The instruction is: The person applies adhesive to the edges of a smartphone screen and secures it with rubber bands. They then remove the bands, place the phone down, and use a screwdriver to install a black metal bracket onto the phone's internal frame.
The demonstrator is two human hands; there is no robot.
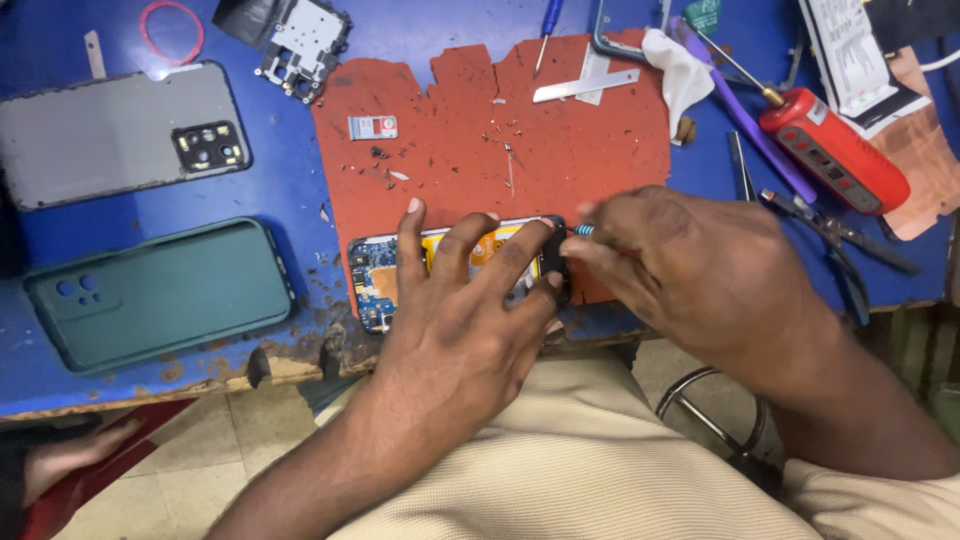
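Your left hand (465, 300) presses flat on the opened phone (455, 270) at the desk (130, 385) front edge; your right hand (690, 270) pinches a small screwdriver (583, 230). A slip could gouge the board. Loose screws (505, 150) beyond may scatter; tools crowd the right.

Opened phone (385, 275) on a mat (560, 130) at the near edge of the surface (290, 180), under both hands. Left of it, a phone case (160, 292); behind that, a back cover (115, 135). Far right, pliers (840, 240).
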